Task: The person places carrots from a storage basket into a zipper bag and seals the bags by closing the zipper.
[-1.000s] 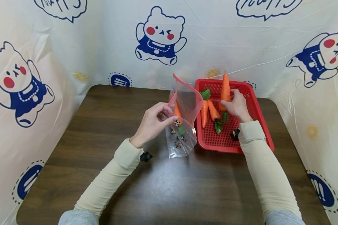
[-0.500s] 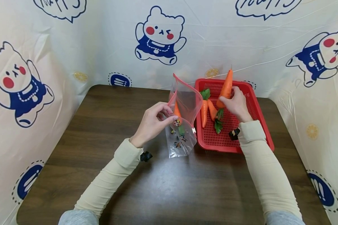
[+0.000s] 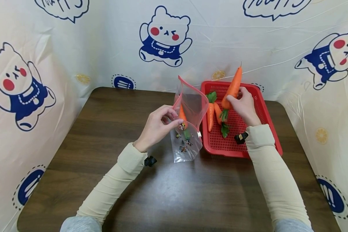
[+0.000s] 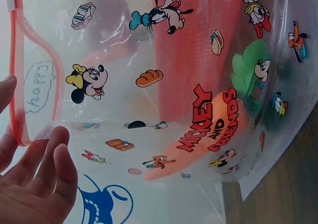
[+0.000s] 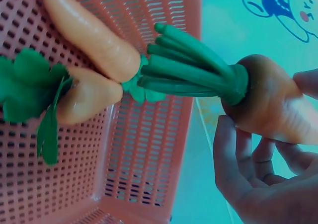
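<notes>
My left hand [image 3: 158, 127] pinches the rim of a clear slider bag [image 3: 188, 149] with pink edging and printed cartoon figures. The bag stands upright with its mouth spread apart. Inside it, an orange carrot [image 4: 198, 139] with green leaves shows through the plastic. In my right hand [image 3: 245, 106] is a larger carrot [image 3: 234, 85], gripped between thumb and fingers, tip up and tilted right, above the red basket [image 3: 274, 137]. Its cut green stalks [image 5: 189, 67] point down. Two smaller leafy carrots, one at the left wall [image 3: 210, 117] and one beside it [image 3: 217, 112], lie in the basket.
The basket stands against the bag's right side on a dark wooden table [image 3: 168, 196]. Behind the table hangs a pale curtain [image 3: 220, 42] printed with cartoon bears. A small black device [image 3: 150, 161] sits at my left wrist, another [image 3: 241, 138] at my right.
My right hand has raised the larger carrot a little, and its tip has tilted to the right. The left hand and the bag have stayed in place.
</notes>
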Motion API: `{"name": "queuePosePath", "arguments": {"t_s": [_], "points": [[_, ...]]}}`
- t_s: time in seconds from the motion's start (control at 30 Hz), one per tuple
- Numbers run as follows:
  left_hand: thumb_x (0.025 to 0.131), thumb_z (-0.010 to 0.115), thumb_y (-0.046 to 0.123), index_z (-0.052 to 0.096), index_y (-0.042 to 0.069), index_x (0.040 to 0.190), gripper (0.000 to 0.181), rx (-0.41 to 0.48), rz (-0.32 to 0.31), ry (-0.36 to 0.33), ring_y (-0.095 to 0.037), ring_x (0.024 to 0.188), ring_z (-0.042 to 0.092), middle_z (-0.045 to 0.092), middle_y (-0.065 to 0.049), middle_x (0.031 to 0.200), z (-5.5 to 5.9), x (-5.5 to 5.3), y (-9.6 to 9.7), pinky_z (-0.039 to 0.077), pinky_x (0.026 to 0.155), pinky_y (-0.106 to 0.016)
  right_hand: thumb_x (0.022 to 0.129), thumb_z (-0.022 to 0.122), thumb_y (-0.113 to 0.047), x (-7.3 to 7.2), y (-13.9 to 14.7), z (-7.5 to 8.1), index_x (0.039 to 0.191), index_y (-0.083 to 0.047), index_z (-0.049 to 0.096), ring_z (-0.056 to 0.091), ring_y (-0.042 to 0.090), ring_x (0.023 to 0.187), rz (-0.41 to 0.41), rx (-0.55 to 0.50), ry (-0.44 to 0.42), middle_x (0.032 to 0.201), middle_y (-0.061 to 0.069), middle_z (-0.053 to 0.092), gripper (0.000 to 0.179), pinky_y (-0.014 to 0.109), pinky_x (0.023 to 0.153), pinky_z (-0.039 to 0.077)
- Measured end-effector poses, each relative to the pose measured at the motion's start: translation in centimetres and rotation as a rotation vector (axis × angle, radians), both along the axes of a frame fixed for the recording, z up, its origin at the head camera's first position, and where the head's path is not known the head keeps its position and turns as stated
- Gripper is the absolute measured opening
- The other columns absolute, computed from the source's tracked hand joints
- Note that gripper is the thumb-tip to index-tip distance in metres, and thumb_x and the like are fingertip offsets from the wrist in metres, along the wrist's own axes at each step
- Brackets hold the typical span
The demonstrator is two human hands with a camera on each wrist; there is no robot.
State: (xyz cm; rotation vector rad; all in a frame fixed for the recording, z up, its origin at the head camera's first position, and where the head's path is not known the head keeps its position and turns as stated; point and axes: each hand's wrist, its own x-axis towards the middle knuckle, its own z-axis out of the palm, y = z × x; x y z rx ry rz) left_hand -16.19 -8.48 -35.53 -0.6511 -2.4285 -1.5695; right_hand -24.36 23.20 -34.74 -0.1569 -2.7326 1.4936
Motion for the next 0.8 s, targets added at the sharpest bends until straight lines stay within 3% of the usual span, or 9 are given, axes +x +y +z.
{"name": "queuePosePath", "arguments": {"t_s": [0.2, 0.37, 0.53, 0.8], "points": [[0.082, 0.078, 0.025, 0.065, 0.012, 0.093, 0.021, 0.003, -0.002, 0.005, -0.014, 0.086, 0.057, 0.064, -0.003, 0.108, -0.01, -0.03, 0.01, 0.054, 0.073, -0.038, 0.092, 0.050, -0.023, -0.03, -0.21, 0.18, 0.129, -0.010, 0.045, 0.057, 0.016, 0.093, 0.005, -0.127, 0.011, 0.108, -0.001, 0.050, 0.039, 0.025, 0.071, 0.053], [0.083, 0.077, 0.025, 0.066, 0.012, 0.096, 0.021, 0.011, -0.003, -0.009, -0.014, 0.083, 0.057, 0.064, -0.002, 0.106, 0.10, 0.02, -0.11, 0.053, 0.073, -0.032, 0.092, 0.049, -0.020, -0.02, -0.46, 0.35, 0.127, -0.013, 0.047, 0.058, 0.014, 0.093, 0.002, -0.188, 0.013, 0.106, -0.003, 0.052, 0.037, 0.022, 0.070, 0.055], [0.082, 0.077, 0.026, 0.065, 0.013, 0.097, 0.023, 0.007, 0.001, -0.014, -0.015, 0.081, 0.056, 0.063, 0.000, 0.103, 0.22, 0.02, -0.14, 0.052, 0.072, -0.028, 0.091, 0.047, -0.021, 0.04, -0.65, 0.48, 0.127, -0.011, 0.048, 0.058, 0.014, 0.091, 0.006, -0.195, 0.014, 0.106, -0.002, 0.052, 0.037, 0.021, 0.069, 0.054], [0.082, 0.078, 0.025, 0.066, 0.012, 0.093, 0.021, 0.002, 0.006, 0.003, -0.015, 0.084, 0.057, 0.065, -0.003, 0.105, 0.09, -0.09, -0.01, 0.053, 0.072, -0.036, 0.091, 0.046, -0.019, 0.25, -0.88, 0.86, 0.124, -0.012, 0.049, 0.058, 0.014, 0.089, 0.016, -0.215, 0.018, 0.105, -0.001, 0.054, 0.034, 0.023, 0.068, 0.054]]}}
